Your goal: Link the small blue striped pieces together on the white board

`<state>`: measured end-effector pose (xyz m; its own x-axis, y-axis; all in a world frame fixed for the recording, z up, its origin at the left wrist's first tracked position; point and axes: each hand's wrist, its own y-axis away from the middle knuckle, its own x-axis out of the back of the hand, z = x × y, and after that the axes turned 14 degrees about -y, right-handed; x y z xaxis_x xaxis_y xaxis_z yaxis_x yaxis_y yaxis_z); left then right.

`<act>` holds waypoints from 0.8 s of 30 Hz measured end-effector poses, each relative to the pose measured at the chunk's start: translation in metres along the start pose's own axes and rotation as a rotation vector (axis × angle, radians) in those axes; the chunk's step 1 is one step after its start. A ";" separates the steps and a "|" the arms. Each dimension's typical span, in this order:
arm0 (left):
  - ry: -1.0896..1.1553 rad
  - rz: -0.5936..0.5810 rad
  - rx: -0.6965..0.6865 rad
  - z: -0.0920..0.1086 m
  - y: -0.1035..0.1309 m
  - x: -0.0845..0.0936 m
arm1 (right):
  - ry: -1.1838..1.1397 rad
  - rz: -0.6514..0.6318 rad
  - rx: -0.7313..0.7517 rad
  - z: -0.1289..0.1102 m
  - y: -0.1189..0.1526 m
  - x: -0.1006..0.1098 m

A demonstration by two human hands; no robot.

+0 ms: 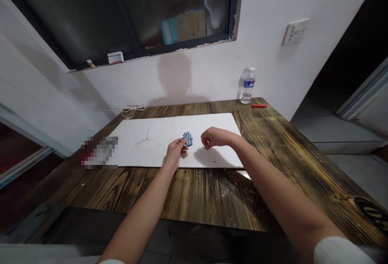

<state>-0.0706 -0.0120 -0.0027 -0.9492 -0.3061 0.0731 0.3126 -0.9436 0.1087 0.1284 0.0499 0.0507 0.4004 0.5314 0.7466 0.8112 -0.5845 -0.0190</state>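
— What does the left grip (177, 150) have?
— A small blue-and-white cutout (188, 139), pinched nearly closed between thumb and fingers near its edge. It sits just above or on the white board (163, 124); I can't tell whether it touches.
— And the right grip (216, 136)?
— Just beside it, over the board, fingers curled inward. Whether they close fully, or on something thin, I can't tell.
— So how far along are things?
— The cutout is in hand, not released. Its fine detail is too small to read, so I can't say whether it's complete or what remains to be done to it.
— Anything else on the board?
— Thin dark strands (147, 138) toward its left side, meeting at one point and spreading apart, with neither hand on them.
— And beyond that?
— The board lies flat on the wooden bench (209, 199). By its left end is a pixelated patch, contents hidden. A loose pale cord (130, 111) lies behind, near the wall. At the far right, a clear bottle (247, 90) stands upright beside a red pen-like stick (259, 106). Both are apart from the hands.
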 end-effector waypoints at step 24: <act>0.037 -0.055 -0.044 0.005 0.010 0.003 | -0.067 0.474 0.534 -0.001 -0.019 -0.031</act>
<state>-0.0701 -0.0220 0.0040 -0.9657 -0.2575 0.0318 0.2592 -0.9635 0.0674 0.1005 0.0439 0.0287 0.7727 0.3411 0.5354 0.6345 -0.3910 -0.6667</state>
